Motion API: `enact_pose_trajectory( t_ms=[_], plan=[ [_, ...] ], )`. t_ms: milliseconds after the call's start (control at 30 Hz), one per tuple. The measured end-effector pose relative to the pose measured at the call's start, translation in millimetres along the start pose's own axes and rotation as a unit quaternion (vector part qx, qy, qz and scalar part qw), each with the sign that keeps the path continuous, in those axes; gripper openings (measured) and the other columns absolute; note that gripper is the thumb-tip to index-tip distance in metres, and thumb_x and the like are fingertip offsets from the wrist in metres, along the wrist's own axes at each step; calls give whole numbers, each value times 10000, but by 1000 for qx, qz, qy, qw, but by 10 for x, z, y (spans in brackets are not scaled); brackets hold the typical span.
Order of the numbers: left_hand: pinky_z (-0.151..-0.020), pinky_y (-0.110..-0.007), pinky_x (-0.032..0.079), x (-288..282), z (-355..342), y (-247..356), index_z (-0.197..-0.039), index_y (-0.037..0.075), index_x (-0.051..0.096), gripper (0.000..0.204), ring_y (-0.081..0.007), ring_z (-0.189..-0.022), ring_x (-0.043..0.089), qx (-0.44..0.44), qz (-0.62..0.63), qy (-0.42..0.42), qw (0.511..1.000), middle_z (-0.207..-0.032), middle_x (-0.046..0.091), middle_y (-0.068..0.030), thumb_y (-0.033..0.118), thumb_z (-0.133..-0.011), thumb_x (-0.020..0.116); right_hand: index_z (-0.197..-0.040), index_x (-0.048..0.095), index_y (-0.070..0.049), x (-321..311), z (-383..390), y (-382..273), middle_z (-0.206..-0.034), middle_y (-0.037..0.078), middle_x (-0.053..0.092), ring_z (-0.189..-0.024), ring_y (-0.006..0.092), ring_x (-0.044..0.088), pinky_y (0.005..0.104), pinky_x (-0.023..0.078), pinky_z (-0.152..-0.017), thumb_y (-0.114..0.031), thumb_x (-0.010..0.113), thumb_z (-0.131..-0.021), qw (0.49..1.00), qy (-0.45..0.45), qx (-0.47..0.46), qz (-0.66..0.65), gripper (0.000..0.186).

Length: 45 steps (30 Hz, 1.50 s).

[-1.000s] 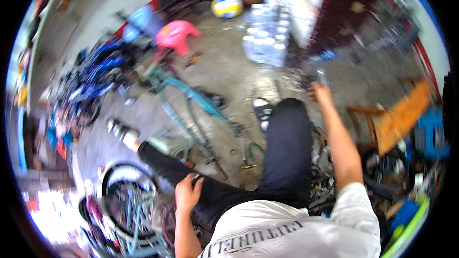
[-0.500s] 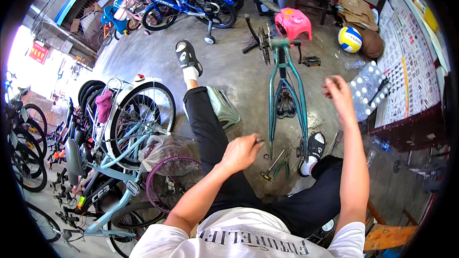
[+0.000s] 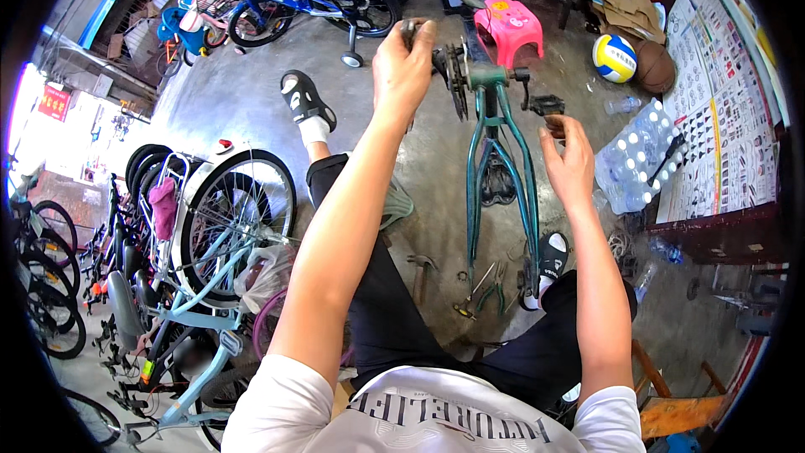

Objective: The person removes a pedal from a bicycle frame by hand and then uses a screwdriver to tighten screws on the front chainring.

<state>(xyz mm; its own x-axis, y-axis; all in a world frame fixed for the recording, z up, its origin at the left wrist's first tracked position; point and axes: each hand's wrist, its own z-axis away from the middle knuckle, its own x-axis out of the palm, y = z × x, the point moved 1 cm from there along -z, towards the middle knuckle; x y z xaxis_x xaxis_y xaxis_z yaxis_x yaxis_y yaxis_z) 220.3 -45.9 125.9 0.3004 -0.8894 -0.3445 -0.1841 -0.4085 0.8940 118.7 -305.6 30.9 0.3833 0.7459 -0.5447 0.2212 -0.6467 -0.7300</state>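
A: Here on the head view, the left hand (image 3: 401, 74) is up high, beside the chainring (image 3: 455, 77) of the green bicycle frame (image 3: 489, 76)!

B: And the fingers?

A: Bent narrow around a small dark piece (image 3: 411, 31)! What it is, I can't tell from here.

B: Over to the right hand (image 3: 572, 159), then.

A: Just below the pedal (image 3: 547, 105), fingers loosely curled, a clear gap to the thumb. Whether those fingertips touch the pedal, I can't say.

B: Where's that frame standing?

A: Right in front of the person, between the two feet, its two stays running back toward the lap, and a black saddle (image 3: 500, 183) showing low between them!

B: Tools on the floor (image 3: 436, 193)?

A: A hammer (image 3: 420, 275) left of the stays, pliers (image 3: 500, 287) with green handles close to their ends!

B: Further out?

A: A pink stool (image 3: 511, 27) beyond the frame, a pack of bottles (image 3: 637, 159) to the right, and a light blue bicycle (image 3: 198, 316) away to the left!
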Motion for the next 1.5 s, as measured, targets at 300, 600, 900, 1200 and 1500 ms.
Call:
enact_pose_trajectory(
  t_ms=[300, 600, 900, 1200, 1500],
  plan=[
    [-594, -227, 369, -27, 950, -218, -1232, 34, 646, 233, -50, -668, 453, 24, 59, -5, 998, -743, 515, 37, 176, -1053, 596, -1205, 620, -40, 115, -91, 52, -1160, 167, 666, -1111, 355, 641, 440, 501, -939, -217, 693, -919, 999, -24, -13, 28, 344],
    [-613, -288, 433, 95, 1940, -898, -1333, 115, 644, 335, -93, -645, 441, -80, -16, -104, 991, -686, 527, -26, 249, -1026, 639, -1242, 596, -53, 227, -79, 1, -1196, 169, 635, -1119, 361, 622, 443, 498, -941, -225, 704, -915, 999, -32, -26, 19, 385],
    [-590, -325, 423, -106, 2449, -1110, -1238, 68, 682, 299, -124, -597, 473, -189, -45, -93, 977, -659, 527, -60, 262, -1024, 605, -1358, 548, -46, 218, -123, 16, -1250, 168, 610, -1054, 298, 637, 419, 499, -944, -252, 703, -938, 999, -41, -20, 1, 493],
    [-671, -433, 478, -201, 3008, -1415, -1086, 21, 677, 347, -302, -698, 643, -240, -76, -77, 965, -761, 644, -179, 353, -1001, 622, -1384, 524, -9, 183, -78, 91, -1307, 172, 585, -1064, 248, 657, 369, 544, -891, -248, 698, -968, 998, -44, -36, 19, 511],
    [-649, -436, 446, -254, 3132, -1414, -941, -12, 609, 406, -263, -641, 561, -271, -85, -119, 951, -692, 579, -133, 387, -1018, 600, -1355, 577, -81, -94, -177, 139, -1331, 218, 579, -1197, 405, 590, 524, 437, -1039, -479, 610, -965, 962, -102, 40, 249, 558]
  ],
)
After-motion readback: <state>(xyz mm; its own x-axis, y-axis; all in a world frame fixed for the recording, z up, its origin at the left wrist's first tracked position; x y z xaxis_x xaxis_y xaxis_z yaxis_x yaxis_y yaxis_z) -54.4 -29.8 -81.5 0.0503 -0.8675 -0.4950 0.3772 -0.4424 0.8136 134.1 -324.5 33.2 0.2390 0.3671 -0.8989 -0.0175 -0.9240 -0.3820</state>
